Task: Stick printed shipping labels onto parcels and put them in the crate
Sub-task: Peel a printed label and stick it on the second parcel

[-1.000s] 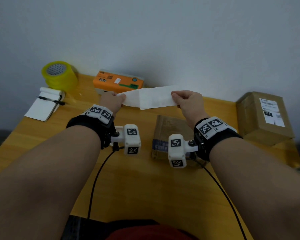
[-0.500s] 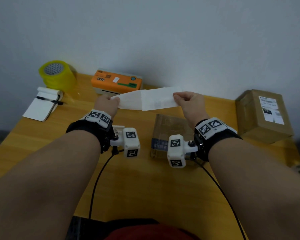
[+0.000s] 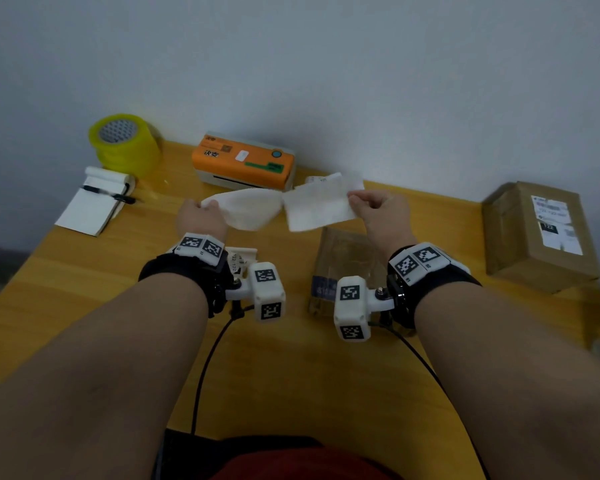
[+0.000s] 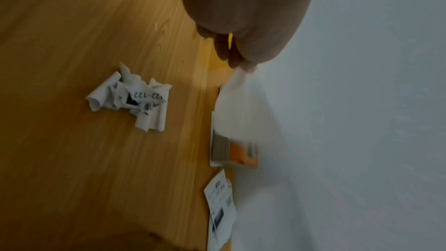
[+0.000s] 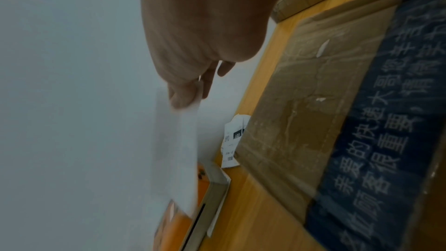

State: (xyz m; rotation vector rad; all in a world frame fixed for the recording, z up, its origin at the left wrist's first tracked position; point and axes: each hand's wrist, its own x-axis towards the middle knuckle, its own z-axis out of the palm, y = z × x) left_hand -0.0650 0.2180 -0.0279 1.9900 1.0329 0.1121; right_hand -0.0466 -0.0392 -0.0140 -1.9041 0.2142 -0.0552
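Note:
My left hand [image 3: 207, 206] pinches a limp, translucent backing sheet [image 3: 248, 211] by its left end. My right hand [image 3: 357, 199] pinches a white label [image 3: 317, 206] by its right edge. The two sheets hang apart above the desk, meeting only near the middle. In the left wrist view the left hand [image 4: 237, 60] holds the blurred backing sheet [image 4: 239, 110]. In the right wrist view the right hand [image 5: 190, 93] grips the label [image 5: 178, 150]. Below my right wrist lies a taped brown parcel [image 3: 347, 258] with blue printed tape [image 5: 386, 140]. No crate is in view.
An orange label printer [image 3: 243, 161] stands at the wall, with a loose printed label [image 3: 317, 179] beside it. A crumpled label [image 4: 135, 100] lies under my left wrist. At the left are a yellow tape roll [image 3: 122, 143] and a notepad [image 3: 90, 206] with a pen. A labelled box [image 3: 537, 237] stands at the right.
The one long strip held taut between both hands has come apart into two sheets. The left piece now sags from my left hand, and the right piece stays with my right hand.

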